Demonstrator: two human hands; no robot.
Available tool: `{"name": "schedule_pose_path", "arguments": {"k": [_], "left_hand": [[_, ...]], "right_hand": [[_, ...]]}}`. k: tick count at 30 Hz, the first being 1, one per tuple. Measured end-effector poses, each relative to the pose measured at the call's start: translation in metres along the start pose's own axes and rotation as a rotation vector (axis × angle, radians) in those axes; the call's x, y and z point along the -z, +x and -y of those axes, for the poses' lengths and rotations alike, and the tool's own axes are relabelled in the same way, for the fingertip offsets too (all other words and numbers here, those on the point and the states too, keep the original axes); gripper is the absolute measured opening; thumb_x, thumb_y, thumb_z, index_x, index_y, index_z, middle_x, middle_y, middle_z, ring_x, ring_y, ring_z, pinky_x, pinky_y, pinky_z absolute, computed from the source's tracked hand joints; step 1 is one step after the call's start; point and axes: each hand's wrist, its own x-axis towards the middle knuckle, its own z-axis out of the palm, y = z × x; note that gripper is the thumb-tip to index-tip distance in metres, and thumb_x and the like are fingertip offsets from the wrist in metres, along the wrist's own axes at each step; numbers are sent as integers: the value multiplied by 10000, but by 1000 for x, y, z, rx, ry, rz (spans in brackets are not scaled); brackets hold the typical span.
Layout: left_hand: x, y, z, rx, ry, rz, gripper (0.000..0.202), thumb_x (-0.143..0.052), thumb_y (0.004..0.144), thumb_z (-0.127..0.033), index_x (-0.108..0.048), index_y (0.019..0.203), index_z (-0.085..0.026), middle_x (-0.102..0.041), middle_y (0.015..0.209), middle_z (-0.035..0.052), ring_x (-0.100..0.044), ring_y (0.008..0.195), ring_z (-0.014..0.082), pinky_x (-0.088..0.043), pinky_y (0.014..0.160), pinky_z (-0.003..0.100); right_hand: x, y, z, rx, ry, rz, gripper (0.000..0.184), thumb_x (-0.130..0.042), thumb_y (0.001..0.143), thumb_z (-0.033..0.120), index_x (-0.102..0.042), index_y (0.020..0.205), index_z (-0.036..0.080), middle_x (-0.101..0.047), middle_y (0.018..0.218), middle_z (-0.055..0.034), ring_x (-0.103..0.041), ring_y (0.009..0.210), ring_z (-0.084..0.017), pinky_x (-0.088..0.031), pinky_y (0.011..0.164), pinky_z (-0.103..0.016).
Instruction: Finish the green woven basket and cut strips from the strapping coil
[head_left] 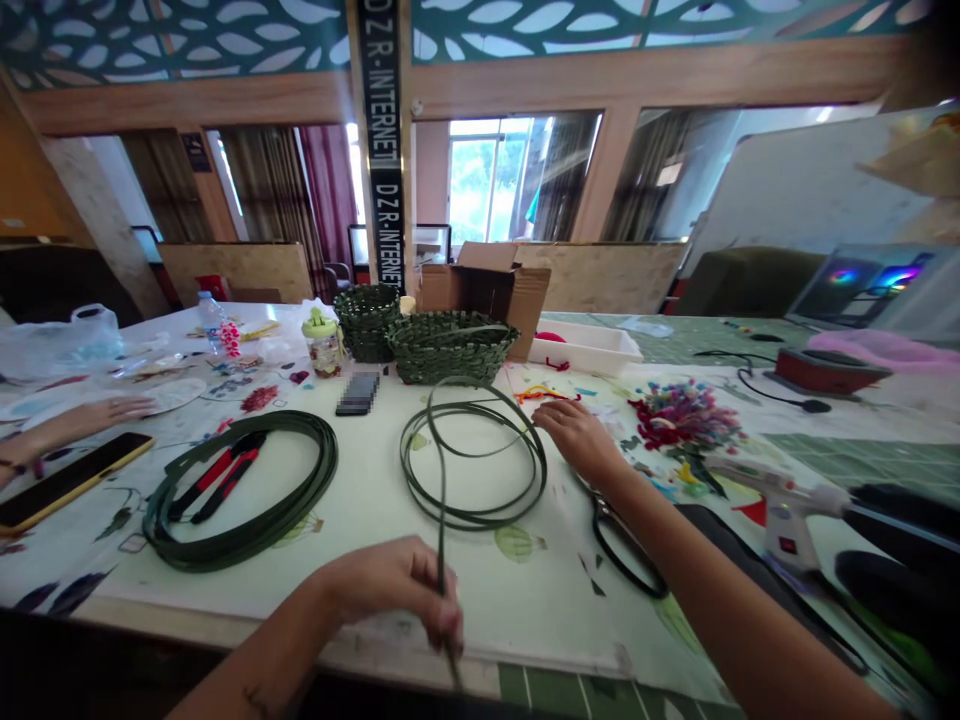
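Note:
Near the table's front edge, my left hand [409, 590] pinches a narrow dark green weaving strip [441, 500] between thumb and fingers. The strip runs up from there into a loose coil [405, 470] lying on the table. At the coil's upper right edge is my right hand [577, 435], its fingers bent together on the strip. Scissors [630, 555] with black handles lie partly hidden under my right forearm. To the left, a thicker green coil [322, 470] surrounds red-and-black pliers [225, 480]. Behind stand an oval woven green basket [454, 350] and a taller round one [367, 322].
Another person's hand [112, 412] rests at the left near a phone [75, 480]. A glue gun [784, 510] and a bunch of colourful stems [690, 415] are at the right. A cardboard box [532, 300], white tray [619, 350] and green-lidded jar [322, 345] stand farther back.

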Motion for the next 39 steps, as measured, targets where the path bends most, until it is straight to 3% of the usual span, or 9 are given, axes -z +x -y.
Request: {"name": "schedule_pose_path", "arguments": {"k": [3, 6, 10, 14, 21, 27, 31, 36, 39], "left_hand": [[15, 14, 4, -98, -206, -214, 221, -702, 705, -218, -671, 904, -126, -671, 873, 78, -621, 797, 144, -463, 759, 245], [32, 23, -1, -154, -395, -284, 317, -672, 754, -247, -605, 1045, -140, -661, 916, 93, -640, 809, 168, -481, 767, 285], [53, 35, -9, -239, -519, -388, 324, -508, 859, -408, -610, 876, -101, -650, 797, 91, -621, 658, 145, -491, 666, 270], [68, 46, -12, -348, -527, -521, 256, -520, 870, -332, -569, 710, -138, -595, 644, -1, -556, 574, 71, -456, 598, 184], [34, 50, -23, -379, -323, -406, 262, -650, 775, -320, -638, 697, -70, -631, 693, 82, -549, 596, 105, -419, 564, 206], [16, 35, -34, -438, -165, -459, 285, -620, 789, -334, -645, 634, -96, -577, 605, 38, -434, 514, 66, -302, 483, 196], [8, 8, -34, -475, -348, -403, 338, -581, 798, -285, -566, 500, -126, -449, 474, 0, -364, 464, 73, -264, 458, 216], [2, -59, -15, -551, -336, -322, 368, -572, 783, -298, -568, 448, -148, -349, 362, -10, -325, 422, 90, -234, 437, 234], [6, -84, 1, -281, -62, -113, 347, -601, 766, -373, -664, 525, -132, -503, 397, 40, -407, 406, 108, -275, 445, 253]], "right_hand": [[4, -3, 19, 158, -59, -47, 314, -328, 949, 160, -620, 1049, 105, -647, 1074, -148, -515, 1095, -242, -378, 940, -406], [6, -10, 37, 281, -77, -126, 313, -319, 948, 140, -613, 1051, 108, -662, 1047, -136, -539, 1067, -235, -426, 900, -406], [5, -23, 52, 346, 32, -226, 279, -358, 927, 119, -599, 1066, 126, -672, 1018, -128, -561, 1038, -231, -468, 854, -410], [6, -32, 66, 214, 160, -183, 243, -402, 910, 123, -628, 994, 157, -689, 938, -104, -600, 939, -224, -477, 808, -392], [40, -7, 119, -219, 793, 259, 322, -368, 943, 369, -573, 1104, 179, -672, 893, -58, -614, 782, -167, -473, 686, -270], [53, 23, 152, -248, 921, 146, 321, -398, 928, 371, -618, 958, 140, -630, 737, -21, -521, 601, -114, -403, 550, -210], [30, 16, 124, -158, 659, 79, 289, -403, 930, 326, -655, 971, 192, -695, 854, -22, -619, 732, -135, -442, 659, -206], [4, -14, 28, -328, 172, -61, 281, -411, 885, 263, -686, 861, 212, -722, 794, -60, -651, 666, -194, -427, 567, -249], [7, -27, -8, -393, 59, -149, 313, -391, 884, 278, -675, 806, 174, -696, 694, -93, -614, 575, -215, -386, 505, -270]]}}
